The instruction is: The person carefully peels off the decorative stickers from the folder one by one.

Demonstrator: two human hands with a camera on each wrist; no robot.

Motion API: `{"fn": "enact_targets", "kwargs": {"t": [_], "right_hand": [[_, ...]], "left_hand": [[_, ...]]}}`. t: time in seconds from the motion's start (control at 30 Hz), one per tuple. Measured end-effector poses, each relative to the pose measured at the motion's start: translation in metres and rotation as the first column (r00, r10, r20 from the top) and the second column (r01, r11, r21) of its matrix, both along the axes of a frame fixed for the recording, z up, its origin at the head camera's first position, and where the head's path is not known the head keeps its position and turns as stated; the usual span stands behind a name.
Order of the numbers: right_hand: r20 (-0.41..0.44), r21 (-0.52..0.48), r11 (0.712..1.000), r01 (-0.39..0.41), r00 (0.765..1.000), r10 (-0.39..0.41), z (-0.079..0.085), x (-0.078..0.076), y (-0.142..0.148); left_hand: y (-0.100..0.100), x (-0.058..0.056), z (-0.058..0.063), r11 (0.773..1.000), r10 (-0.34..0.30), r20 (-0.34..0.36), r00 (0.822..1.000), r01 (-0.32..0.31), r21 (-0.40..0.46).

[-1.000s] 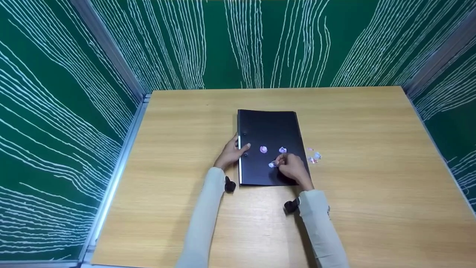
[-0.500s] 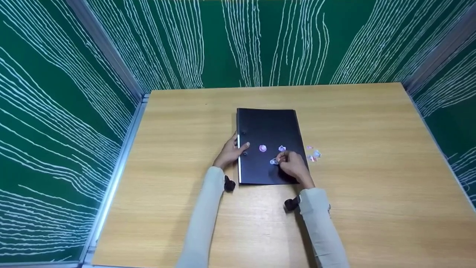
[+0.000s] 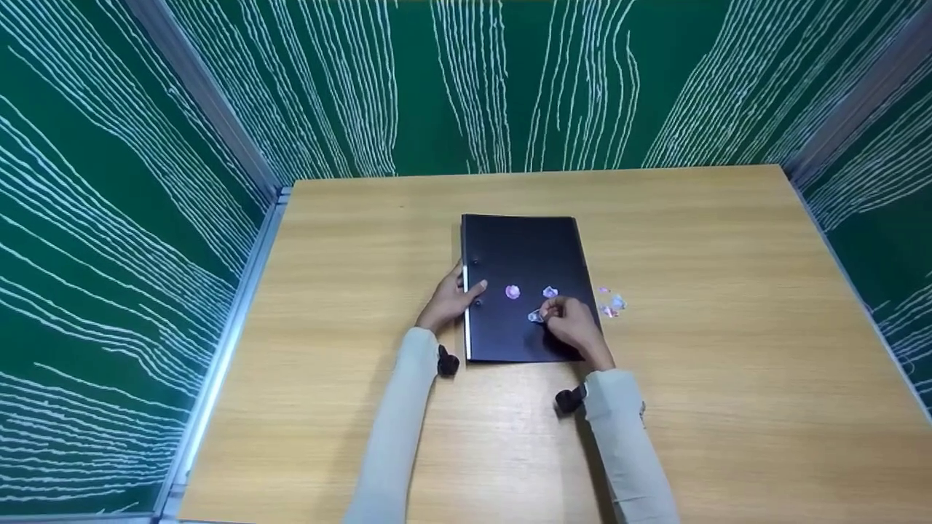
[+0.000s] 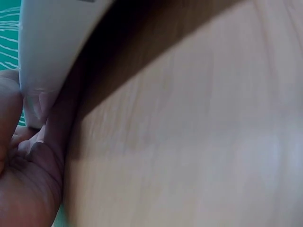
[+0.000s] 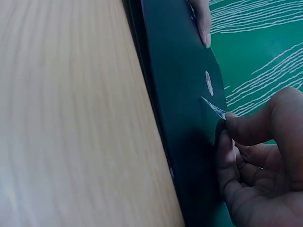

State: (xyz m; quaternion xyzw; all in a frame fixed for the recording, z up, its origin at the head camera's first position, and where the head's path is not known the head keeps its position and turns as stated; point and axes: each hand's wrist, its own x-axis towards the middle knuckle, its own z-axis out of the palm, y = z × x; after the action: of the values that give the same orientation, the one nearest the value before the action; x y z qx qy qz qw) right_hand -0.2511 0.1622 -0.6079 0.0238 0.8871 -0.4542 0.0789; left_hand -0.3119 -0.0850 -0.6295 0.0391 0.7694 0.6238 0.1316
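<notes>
"On the black folder, near the middle of its cover, what are your hands doing?"

"My left hand grips the folder's left edge, thumb on top. My right hand pinches a thin shiny piece over the folder's nearer half."

"Is it down flat?"

"It looks tilted, and I can't tell whether it touches the cover."

"How would you do this well?"

"I'd hold it by the very edge so it doesn't crease, let the free end meet the cover first, then lower the rest and smooth outward. A steady left grip should stop the folder sliding. The round pink piece and the purplish piece lie on the folder just beyond, and careless knuckles might shift them."

"Any others?"

"A few loose pieces on the table, just right of the folder."
</notes>
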Motion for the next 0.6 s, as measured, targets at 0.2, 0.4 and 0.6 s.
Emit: {"fn": "enact_targets", "kwargs": {"t": [0.2, 0.4, 0.6], "right_hand": [[0.005, -0.022, 1.0, 0.008, 1.0, -0.008, 0.0002, -0.0003, 0.0004], [0.034, -0.02, 1.0, 0.018, 0.999, -0.017, -0.0005, -0.0012, 0.0008], [0.038, -0.057, 0.998, 0.038, 0.999, -0.036, 0.0005, 0.0042, 0.0013]], "left_hand": [[-0.0013, -0.0003, 0.0016, 1.0, 0.004, -0.015, 1.0, -0.005, -0.004], [-0.0012, -0.0001, 0.0025, 1.0, -0.009, -0.005, 1.0, 0.009, -0.015], [0.0002, 0.0032, 0.0002, 1.0, -0.001, -0.011, 1.0, 0.001, -0.005]]}}
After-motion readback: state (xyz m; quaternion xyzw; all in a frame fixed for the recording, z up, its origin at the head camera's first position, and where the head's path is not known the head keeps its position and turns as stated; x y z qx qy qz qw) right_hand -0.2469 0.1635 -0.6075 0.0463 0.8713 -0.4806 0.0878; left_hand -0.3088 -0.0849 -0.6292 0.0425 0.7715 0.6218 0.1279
